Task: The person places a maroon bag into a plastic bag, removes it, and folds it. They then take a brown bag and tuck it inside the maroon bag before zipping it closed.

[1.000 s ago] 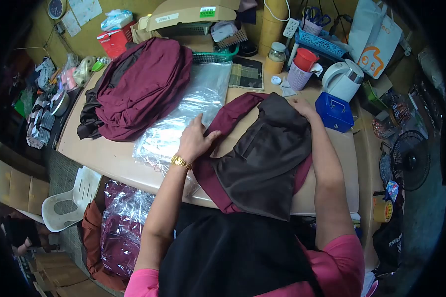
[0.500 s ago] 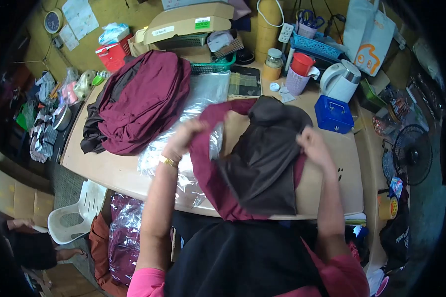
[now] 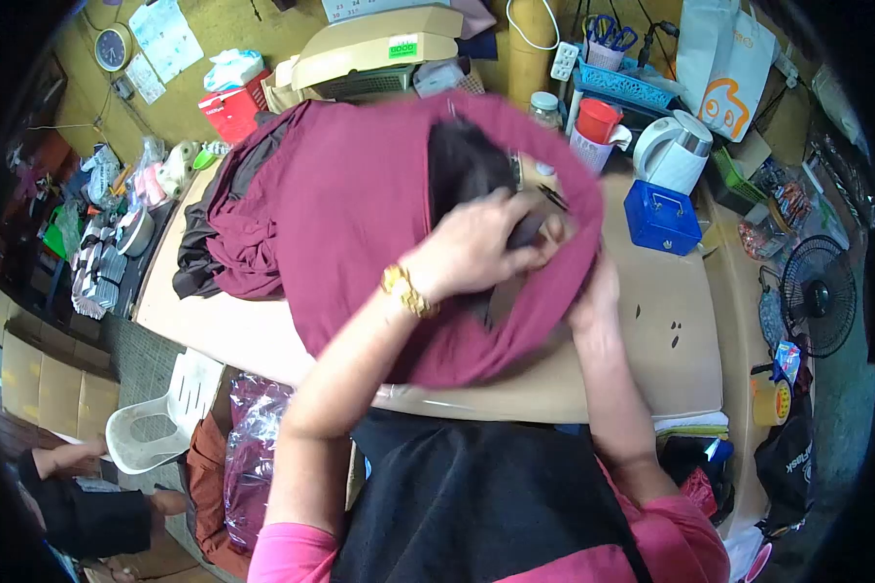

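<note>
A maroon garment [image 3: 360,194] with a dark inner side [image 3: 457,170] spreads across the middle of the table, its right part forming a blurred open loop. My left hand [image 3: 481,243], a gold band at its wrist, reaches over the loop with curled fingers closed on dark cloth inside it. My right hand [image 3: 596,291] grips the loop's right edge; its fingertips show inside and the rest is partly behind the cloth. Behind the garment's left side lies a pile of maroon and dark cloth [image 3: 238,257], partly covered by it.
On the table's right stand a blue cash box [image 3: 661,219], a white kettle [image 3: 673,151] and a red cup [image 3: 598,120]. Cardboard boxes [image 3: 379,44] line the back. A white chair [image 3: 170,418] and another person [image 3: 92,505] are at lower left; a black fan [image 3: 817,291] is at right.
The garment has turned from dark side up to maroon side up and spread leftward over the pile and plastic. My left hand has moved right, into the loop, close to my right hand.
</note>
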Tool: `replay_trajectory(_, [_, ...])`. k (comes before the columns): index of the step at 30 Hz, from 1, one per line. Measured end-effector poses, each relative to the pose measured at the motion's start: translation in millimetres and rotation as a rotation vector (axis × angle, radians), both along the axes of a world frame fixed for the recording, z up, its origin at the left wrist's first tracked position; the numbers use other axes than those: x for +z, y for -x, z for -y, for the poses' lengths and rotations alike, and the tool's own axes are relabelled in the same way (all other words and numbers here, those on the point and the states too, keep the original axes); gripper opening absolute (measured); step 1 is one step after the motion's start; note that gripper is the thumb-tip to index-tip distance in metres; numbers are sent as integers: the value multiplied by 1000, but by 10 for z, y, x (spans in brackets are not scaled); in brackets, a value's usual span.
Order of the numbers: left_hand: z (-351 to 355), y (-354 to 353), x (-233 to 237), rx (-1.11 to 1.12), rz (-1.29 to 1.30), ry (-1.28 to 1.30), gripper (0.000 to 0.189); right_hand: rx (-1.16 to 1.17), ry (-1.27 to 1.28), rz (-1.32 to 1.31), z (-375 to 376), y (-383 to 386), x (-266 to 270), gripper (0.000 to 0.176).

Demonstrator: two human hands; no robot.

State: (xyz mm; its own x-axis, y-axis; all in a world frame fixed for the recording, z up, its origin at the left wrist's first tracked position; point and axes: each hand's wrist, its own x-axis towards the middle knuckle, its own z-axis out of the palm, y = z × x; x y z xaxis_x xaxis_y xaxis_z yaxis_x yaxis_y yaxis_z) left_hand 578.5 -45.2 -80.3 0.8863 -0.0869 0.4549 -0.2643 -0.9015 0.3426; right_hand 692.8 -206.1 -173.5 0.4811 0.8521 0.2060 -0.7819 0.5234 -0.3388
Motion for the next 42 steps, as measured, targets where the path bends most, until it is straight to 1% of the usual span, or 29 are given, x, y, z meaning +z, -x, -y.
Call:
replay_trajectory(2, [-121, 103, -618, 90, -237, 72, 28, -39, 324, -52, 440, 32, -334, 48])
replay_trajectory(3, [-180, 180, -826, 101, -256, 161, 23, 61, 181, -81, 650, -245, -838, 52])
replay_trajectory(4, [-227, 250, -879, 101, -211, 489, 21, -154, 444, -100, 794, -252, -876, 49])
replay_trajectory(5, [-279, 299, -920, 101, -162, 815, 20, -159, 452, -108, 863, -252, -926, 49])
replay_trajectory(6, [-302, 305, -902, -1, 19, 1205, 21, -630, 757, 258, 917, -241, -966, 48])
replay_trajectory(7, [-389, 381, -852, -278, -80, 1712, 25, -1096, 1038, 650, 953, -247, -986, 47])
replay_trajectory(8, [-291, 356, -746, -193, 36, 1761, 28, -1097, 1039, 652, 938, -216, -860, 47])
replay_trajectory(9, [-162, 308, -668, -106, 155, 1803, 31, -880, 806, 605, 862, -110, -595, 52])
replay_trajectory(11, [119, 188, -588, -156, 126, 1538, 34, -502, 374, 607, 514, 202, -161, 80])
replay_trajectory(12, [258, 152, -524, -158, 76, 1197, 36, -542, 396, 776, 219, 362, -17, 98])
replay_trajectory(13, [372, 125, -441, -302, 81, 1020, 38, -596, 468, 871, 73, 345, -396, 94])
replay_trajectory(15, [436, 219, -436, -141, 292, 637, 42, -136, 412, 375, 8, 246, -596, 75])
replay_trajectory(17, [195, 475, -477, 37, 423, 396, 44, -117, 279, 89, 137, 155, -556, 55])
replay_trajectory(20, [-74, 998, -1031, 688, 38, -59, 53, -276, 477, 47, 461, -82, -832, 46])
replay_trajectory(23, [-461, 1578, -1588, 1023, 122, 24, 69, -226, 641, -15, 570, -117, -753, 45])
replay_trajectory(25, [-468, 1771, -1456, 1150, -100, 700, 71, -175, 707, -30, 543, -114, -698, 43])
replay_trajectory(26, [-480, 1768, -1457, 1154, -104, 705, 71, -231, 1046, 572, 399, -254, -662, 45])
replay_trajectory(27, [-548, 1697, -1430, 1007, 38, 448, 69, -276, 1330, 1207, 266, -334, -621, 48])
replay_trajectory(28, [-630, 1607, -1387, 848, 178, 190, 67, -392, 1289, 1017, 211, -181, -95, 51])
replay_trajectory(29, [-622, 1565, -1113, 790, 228, 369, 53, -502, 1240, 822, 211, -18, 474, 55])
replay_trajectory(31, [-768, 1626, -863, 683, 343, 666, 41, -813, 858, 742, 586, -310, 567, 50])
replay_trajectory(33, [-877, 1775, -723, 626, 258, 988, 34, -531, 502, 295, 710, -116, 834, 40])
replay_trajectory(34, [-986, 1780, -848, 683, 203, 790, 33, -464, 1293, 898, 892, -785, 190, 41])
replay_trajectory(35, [-1112, 1760, -1100, 722, 56, 714, 37, -441, 1566, 1124, 869, -817, -355, 48])
replay_trajectory(37, [-964, 1615, -1102, 915, -452, 329, 37, -268, 1588, 1160, 1118, -671, -1239, 55])
replay_trajectory(38, [-1005, 1649, -1314, 985, -290, 64, 37, -139, 1388, 1099, 1134, -431, -1081, 58])
replay_trajectory(40, [-958, 1572, -1323, 1097, 86, -469, 35, -307, 1362, 886, 1207, -197, -1036, 57])
replay_trajectory(41, [-852, 1468, -1190, 1093, 78, -469, 35, -379, 1277, 871, 1302, -209, -1237, 56])
replay_trajectory(42, [-754, 1337, -1069, 947, 167, -146, 37, -381, 1280, 867, 1312, -143, -1133, 56])
